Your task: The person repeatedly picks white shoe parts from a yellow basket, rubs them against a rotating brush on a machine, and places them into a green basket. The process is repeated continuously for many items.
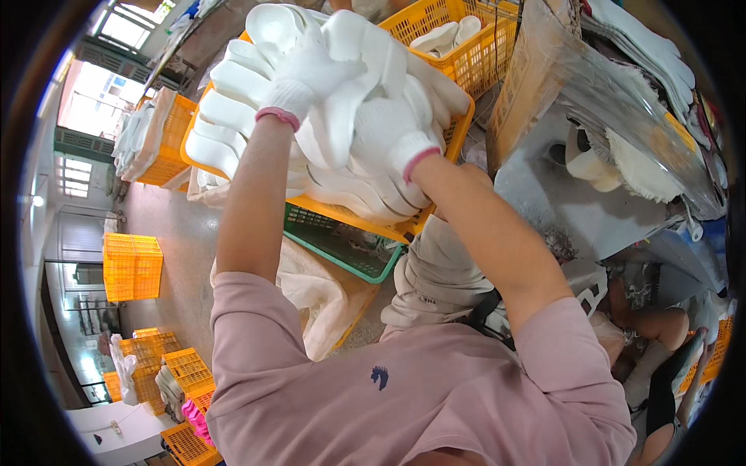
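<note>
Two gloves (pixel 311 76) (pixel 388 128) on many insoles (pixel 237 81)

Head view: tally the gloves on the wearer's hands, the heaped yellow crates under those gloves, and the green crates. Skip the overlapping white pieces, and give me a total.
Gloves, left and right: 2
Heaped yellow crate: 1
Green crate: 1
Total: 4

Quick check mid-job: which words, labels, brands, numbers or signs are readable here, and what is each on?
Light grey trousers: small dark lettering, too small to read with certainty.
Pink T-shirt: a navy emblem, no readable letters.
White insole-shaped pieces: no text I can make out.
Nothing else reads clearly.
</note>
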Motion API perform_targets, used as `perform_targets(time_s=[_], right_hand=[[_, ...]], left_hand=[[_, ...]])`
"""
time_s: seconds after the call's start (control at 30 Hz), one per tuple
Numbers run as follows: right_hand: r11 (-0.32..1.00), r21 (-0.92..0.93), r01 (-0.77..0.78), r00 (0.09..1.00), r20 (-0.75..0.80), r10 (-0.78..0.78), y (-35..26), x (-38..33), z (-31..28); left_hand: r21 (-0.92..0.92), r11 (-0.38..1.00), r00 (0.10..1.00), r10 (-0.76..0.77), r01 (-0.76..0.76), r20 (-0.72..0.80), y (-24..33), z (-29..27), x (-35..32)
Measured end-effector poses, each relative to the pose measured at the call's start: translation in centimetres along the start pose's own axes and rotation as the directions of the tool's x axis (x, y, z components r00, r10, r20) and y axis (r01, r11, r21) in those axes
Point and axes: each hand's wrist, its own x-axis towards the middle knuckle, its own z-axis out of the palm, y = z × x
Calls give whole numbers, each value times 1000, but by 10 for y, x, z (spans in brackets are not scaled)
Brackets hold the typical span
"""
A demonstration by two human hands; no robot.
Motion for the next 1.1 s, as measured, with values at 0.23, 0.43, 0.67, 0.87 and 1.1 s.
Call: perform_targets(time_s=[0.23, 0.43, 0.67, 0.87, 1.1], right_hand=[[905, 424, 22, 949, -294, 115, 4, -41, -18], [769, 585, -259, 807, -306, 505, -5, -150, -56], [-214, 929, -301, 726, 369, 580, -25, -304, -141], [197, 642, -741, 173, -100, 980, -41, -422, -198], [448, 498, -743, 72, -605, 793, -19, -411, -211]], left_hand=[[-215, 968, 954, 181, -129, 240, -24, -3, 29], [-746, 616, 946, -7, -252, -325, -35, -43, -66], [-892, -441, 961, 274, 99, -28, 25, 140, -254], [-269, -482, 494, 436, 834, 752, 251, 264, -239], [-409, -409, 578, 621, 816, 530, 396, 322, -208]])
